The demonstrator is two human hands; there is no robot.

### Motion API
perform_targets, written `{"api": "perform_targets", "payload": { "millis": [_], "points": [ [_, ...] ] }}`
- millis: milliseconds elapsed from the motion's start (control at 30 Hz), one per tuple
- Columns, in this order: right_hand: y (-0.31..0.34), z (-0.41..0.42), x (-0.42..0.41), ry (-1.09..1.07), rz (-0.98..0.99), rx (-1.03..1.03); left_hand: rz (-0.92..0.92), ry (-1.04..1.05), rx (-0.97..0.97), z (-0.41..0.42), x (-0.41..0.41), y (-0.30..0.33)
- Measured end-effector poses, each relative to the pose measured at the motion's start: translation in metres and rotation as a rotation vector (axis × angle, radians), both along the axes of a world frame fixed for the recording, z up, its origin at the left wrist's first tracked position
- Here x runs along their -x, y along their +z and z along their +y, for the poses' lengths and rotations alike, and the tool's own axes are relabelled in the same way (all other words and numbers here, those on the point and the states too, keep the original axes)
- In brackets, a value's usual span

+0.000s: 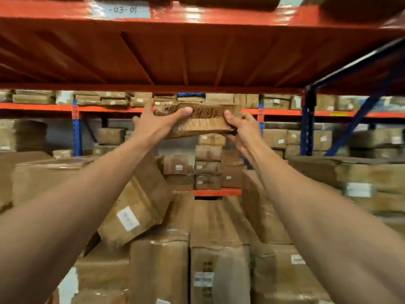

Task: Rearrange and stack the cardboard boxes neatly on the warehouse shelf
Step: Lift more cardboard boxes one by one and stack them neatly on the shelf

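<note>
You hold a flat, taped cardboard box [197,120] at arm's length, raised in the air above the shelf [207,191], with handwritten digits showing on its near face. Your left hand [156,122] clamps its left end, thumb laid across the front and fingers hidden behind. Your right hand [241,128] grips the right end, fingertips curled over the near edge and the palm beneath the lower corner. The box hangs just under the orange deck [197,53] of the level above, clear of everything below it.

Under your arms, long cartons [219,238] lie side by side, running from the shelf's near edge toward its far edge, their taped ends facing you. A tilted carton [135,213] with a white label leans across them on the left, one corner dug down between its neighbours. A big box [50,178] stands at the shelf's left side, and a broad, worn carton [350,172] sits along the right side. Past the far edge, straight ahead and below the held box, a column of small labelled boxes [208,161] rises on the next rack. A blue upright [306,123] with a diagonal brace stands at the right, and further racks of boxes fill the background, blurred.
</note>
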State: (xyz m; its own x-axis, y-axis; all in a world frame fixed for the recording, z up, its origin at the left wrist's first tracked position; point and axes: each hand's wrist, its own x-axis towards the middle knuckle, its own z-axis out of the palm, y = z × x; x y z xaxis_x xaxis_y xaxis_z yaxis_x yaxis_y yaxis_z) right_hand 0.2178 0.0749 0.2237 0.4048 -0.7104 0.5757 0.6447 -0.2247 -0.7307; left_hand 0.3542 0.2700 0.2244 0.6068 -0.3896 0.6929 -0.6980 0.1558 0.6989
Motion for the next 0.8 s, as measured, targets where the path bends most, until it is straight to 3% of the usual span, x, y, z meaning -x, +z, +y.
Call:
{"api": "perform_targets", "payload": {
  "millis": [100, 200, 333, 433, 533, 667, 800],
  "points": [
    [-0.02, -0.026, 0.073, -0.126, 0.01, -0.018, 0.067, -0.223, -0.124, -0.05, 0.044, -0.012],
    [-0.047, -0.052, 0.142, -0.242, 0.036, -0.072, 0.065, -0.349, -0.11, -0.096, 0.099, -0.041],
    [-0.085, -0.08, 0.215, -0.32, 0.052, -0.185, 0.121, -0.485, -0.087, -0.155, 0.158, -0.086],
    [-0.123, -0.102, 0.254, -0.404, 0.186, -0.216, 0.111, -0.538, -0.225, -0.19, 0.178, -0.121],
    [-0.149, -0.12, 0.271, -0.583, 0.421, -0.153, 0.017, -0.51, -0.322, -0.212, 0.179, -0.144],
    [-0.148, -0.135, 0.263, -0.64, 0.522, -0.056, 0.074, -0.513, -0.371, -0.229, 0.169, -0.146],
    [-0.145, -0.143, 0.241, -0.74, 0.559, 0.008, 0.163, -0.527, -0.235, -0.245, 0.162, -0.151]
  ]
}}
